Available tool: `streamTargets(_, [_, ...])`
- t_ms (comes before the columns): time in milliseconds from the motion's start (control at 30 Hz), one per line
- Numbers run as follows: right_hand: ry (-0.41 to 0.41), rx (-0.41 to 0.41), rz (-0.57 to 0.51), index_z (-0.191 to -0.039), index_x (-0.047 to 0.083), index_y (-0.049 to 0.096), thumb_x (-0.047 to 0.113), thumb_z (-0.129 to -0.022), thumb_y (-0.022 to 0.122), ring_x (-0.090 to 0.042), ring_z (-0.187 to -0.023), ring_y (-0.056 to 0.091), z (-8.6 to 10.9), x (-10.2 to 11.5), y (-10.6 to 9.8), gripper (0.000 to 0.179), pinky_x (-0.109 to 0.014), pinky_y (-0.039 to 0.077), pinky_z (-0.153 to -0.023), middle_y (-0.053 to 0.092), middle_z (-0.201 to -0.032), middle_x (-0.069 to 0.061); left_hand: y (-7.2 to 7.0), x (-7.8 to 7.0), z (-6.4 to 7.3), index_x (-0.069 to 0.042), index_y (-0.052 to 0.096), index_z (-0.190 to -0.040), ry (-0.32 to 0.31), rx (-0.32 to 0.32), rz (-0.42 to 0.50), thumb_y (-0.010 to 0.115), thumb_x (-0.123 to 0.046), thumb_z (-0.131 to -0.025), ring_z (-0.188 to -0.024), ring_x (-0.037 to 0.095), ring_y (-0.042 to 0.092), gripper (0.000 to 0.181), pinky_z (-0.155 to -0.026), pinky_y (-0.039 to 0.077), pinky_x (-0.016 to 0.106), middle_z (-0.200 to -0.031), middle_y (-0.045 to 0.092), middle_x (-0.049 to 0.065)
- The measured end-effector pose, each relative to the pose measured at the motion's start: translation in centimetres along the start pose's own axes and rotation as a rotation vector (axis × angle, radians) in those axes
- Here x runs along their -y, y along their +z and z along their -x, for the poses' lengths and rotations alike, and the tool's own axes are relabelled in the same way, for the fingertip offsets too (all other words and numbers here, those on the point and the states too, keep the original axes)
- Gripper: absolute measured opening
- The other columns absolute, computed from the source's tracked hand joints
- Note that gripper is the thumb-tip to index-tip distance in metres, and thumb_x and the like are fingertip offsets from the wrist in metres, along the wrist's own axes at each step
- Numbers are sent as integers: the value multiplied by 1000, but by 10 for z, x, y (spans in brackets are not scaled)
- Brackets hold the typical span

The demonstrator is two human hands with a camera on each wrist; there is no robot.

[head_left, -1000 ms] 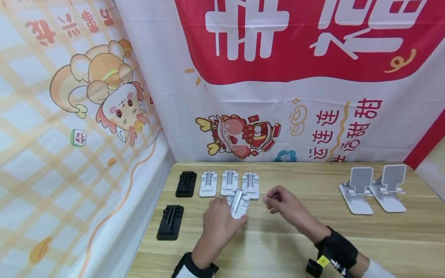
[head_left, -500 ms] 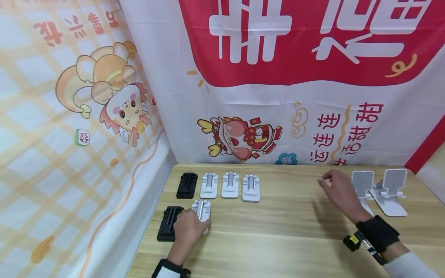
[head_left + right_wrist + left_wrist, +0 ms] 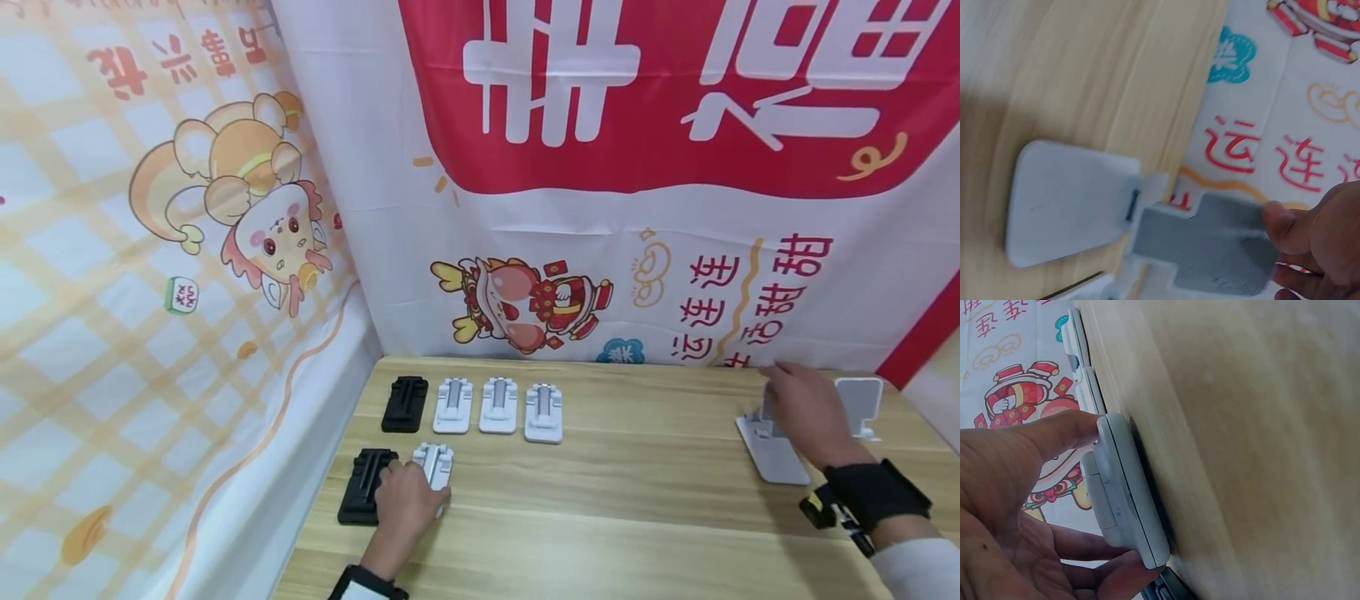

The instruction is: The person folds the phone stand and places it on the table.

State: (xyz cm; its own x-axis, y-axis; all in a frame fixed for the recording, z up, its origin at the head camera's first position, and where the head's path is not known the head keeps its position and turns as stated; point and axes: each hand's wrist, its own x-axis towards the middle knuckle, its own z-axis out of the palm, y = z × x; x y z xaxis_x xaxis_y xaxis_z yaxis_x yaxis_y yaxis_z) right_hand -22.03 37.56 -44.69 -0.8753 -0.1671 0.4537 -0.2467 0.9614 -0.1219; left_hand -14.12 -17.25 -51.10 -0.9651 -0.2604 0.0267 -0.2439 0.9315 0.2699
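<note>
My left hand [image 3: 405, 502] pinches a folded white phone stand [image 3: 435, 461] by its two sides. In the left wrist view, that stand [image 3: 1132, 494] sits low against the table, between the thumb and the fingertips. Just left of it lies a larger folded black phone stand [image 3: 365, 492]. At the far right, my right hand [image 3: 813, 417] holds the upright plate of an unfolded white phone stand [image 3: 777, 460]. The right wrist view shows the thumb on the edge of its grey-faced plate [image 3: 1210, 244], other fingers behind. The hand hides part of this stand in the head view.
Along the back left stand a folded black phone stand [image 3: 405, 404] and three folded white ones, the rightmost white stand [image 3: 543, 414] among them. Another unfolded white stand [image 3: 861, 404] is right of my right hand. Printed cloth [image 3: 517, 217] hangs behind the wooden table [image 3: 600, 492].
My left hand carried the white stand left and down from near the row to beside the larger black stand. My right hand moved far right and took hold of an unfolded stand.
</note>
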Motion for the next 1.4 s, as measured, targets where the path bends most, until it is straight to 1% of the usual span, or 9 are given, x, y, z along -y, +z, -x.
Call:
streamTargets(333, [60, 93, -4, -102, -11, 65, -6, -80, 65, -44, -83, 59, 2, -7, 5, 22, -58, 50, -63, 61, -99, -32, -2, -1, -1, 14, 66, -90, -49, 83, -17, 84, -43, -60, -82, 31, 49, 67, -63, 52, 44, -90, 51, 23])
streamTargets(567, [72, 124, -5, -96, -7, 66, -7, -86, 56, -39, -75, 61, 3, -14, -4, 14, -55, 52, -57, 63, -91, -27, -7, -2, 1, 13, 67, -87, -21, 170, -24, 80, -49, -67, -81, 28, 48, 67, -61, 51, 41, -95, 51, 23])
streamTargets(700, [77, 124, 0, -91, -5, 68, -8, -82, 56, -39, -71, 62, 3, -17, -12, 15, -53, 51, -52, 65, -86, -25, -12, -6, 7, 20, 59, -110, 2, 184, 10, 71, -49, -79, -88, 31, 48, 77, -67, 52, 42, -103, 49, 27])
streamTargets(800, [66, 114, -9, -88, -3, 70, -8, -79, 59, -35, -69, 62, 0, -12, -16, 14, -51, 50, -51, 67, -82, -22, -20, -14, 11, 23, 46, -129, 18, 166, 42, 64, -47, -87, -100, 36, 47, 84, -81, 52, 47, -115, 44, 32])
streamTargets(867, [53, 103, -17, -86, -2, 71, -7, -78, 62, -31, -66, 61, -2, -6, -18, 12, -49, 50, -51, 68, -80, -20, -27, -21, 15, 21, 45, -131, 47, 143, 75, 62, -47, -89, -109, 38, 47, 81, -88, 50, 50, -123, 43, 33])
streamTargets(967, [38, 77, -41, -86, -1, 72, -6, -78, 65, -26, -63, 60, -4, 9, -25, 11, -46, 49, -50, 69, -78, -17, -39, -37, 21, 15, 50, -131, 114, 133, 179, 57, -47, -92, -118, 37, 48, 74, -95, 48, 50, -130, 47, 29])
streamTargets(1067, [-7, 44, -78, -90, -2, 73, -6, -78, 68, -24, -65, 58, -7, 32, -36, 14, -46, 50, -53, 69, -80, -14, -51, -57, 28, 7, 57, -129, 203, 188, 365, 51, -49, -95, -114, 31, 56, 66, -91, 52, 46, -127, 56, 20])
streamTargets(1200, [-118, -11, -140, -94, -1, 74, -8, -75, 71, -23, -68, 60, -15, 77, -54, 21, -43, 52, -55, 68, -81, -10, -59, -86, 37, -2, 56, -133, 251, 383, 656, 47, -50, -97, -98, 18, 64, 60, -83, 57, 38, -115, 66, 9])
streamTargets(1400, [-216, -11, -248, -100, 2, 74, -8, -74, 73, -22, -78, 65, -19, 149, -83, 28, -38, 59, -60, 69, -89, -8, -49, -125, 51, 4, 55, -130, 223, 643, 1055, 56, -27, -96, -84, 23, 70, 46, -75, 60, 34, -99, 71, 13])
